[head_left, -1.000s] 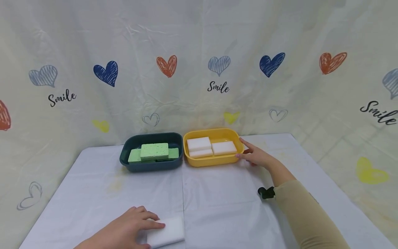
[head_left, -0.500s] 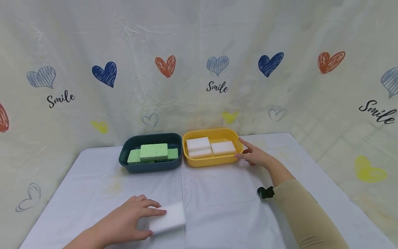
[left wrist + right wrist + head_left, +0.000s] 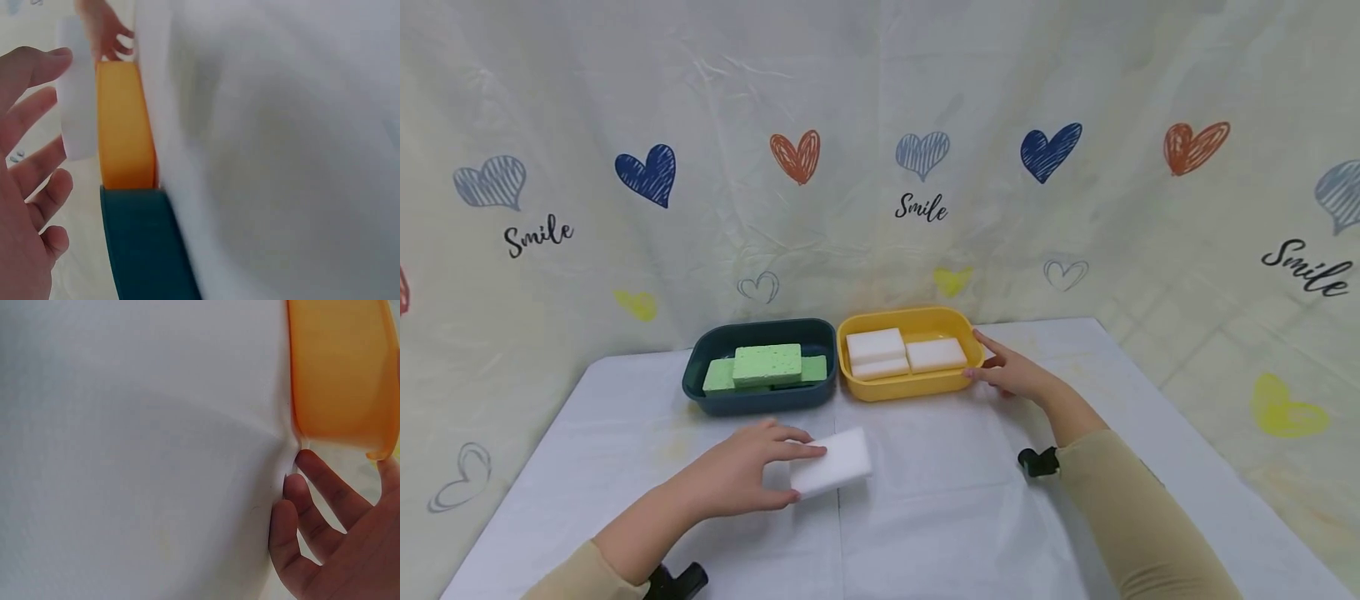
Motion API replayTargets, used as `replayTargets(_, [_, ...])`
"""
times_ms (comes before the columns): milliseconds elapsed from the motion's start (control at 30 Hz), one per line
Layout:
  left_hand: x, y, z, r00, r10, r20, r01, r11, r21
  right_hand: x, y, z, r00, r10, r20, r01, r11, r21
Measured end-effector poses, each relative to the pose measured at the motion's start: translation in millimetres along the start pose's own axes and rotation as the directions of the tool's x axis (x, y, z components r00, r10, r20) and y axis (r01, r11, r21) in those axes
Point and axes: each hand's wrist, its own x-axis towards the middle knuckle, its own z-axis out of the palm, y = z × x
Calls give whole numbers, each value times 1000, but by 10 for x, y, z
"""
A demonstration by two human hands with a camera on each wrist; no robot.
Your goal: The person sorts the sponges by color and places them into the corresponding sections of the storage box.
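My left hand point(image 3: 741, 469) pinches a white sponge block point(image 3: 831, 461) between thumb and fingers, lifted above the table in front of the boxes. In the left wrist view the sponge point(image 3: 78, 94) stands edge-on beside the fingers. At the right end of a yellow box point(image 3: 910, 387), my right hand point(image 3: 1017, 372) touches the rim with thumb and forefinger spread; its other fingers point(image 3: 284, 519) lie loosely bent against the cloth. Inside that box lie white sponges, two stacked at left point(image 3: 876, 343) and one at right point(image 3: 936, 354).
A dark teal box point(image 3: 760, 404) with green sponges point(image 3: 767, 364) stands directly left of the yellow one. Both are at the back of the table, before a heart-printed curtain point(image 3: 850, 250). White cloth point(image 3: 940, 500) covers the table.
My left hand has lifted the white sponge off the table and carried it forward and slightly right, toward the boxes. The right hand has stayed at the yellow box.
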Motion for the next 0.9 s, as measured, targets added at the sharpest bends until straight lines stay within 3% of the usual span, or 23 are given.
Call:
replayTargets(400, [707, -19, -33, 998, 32, -62, -34, 999, -39, -31, -37, -2, 1000, 21, -6, -21, 1000, -11])
replayTargets(900, [1620, -1, -149, 994, -61, -95, 53, 995, -82, 2, -20, -5, 1000, 21, -1, -21, 1000, -18])
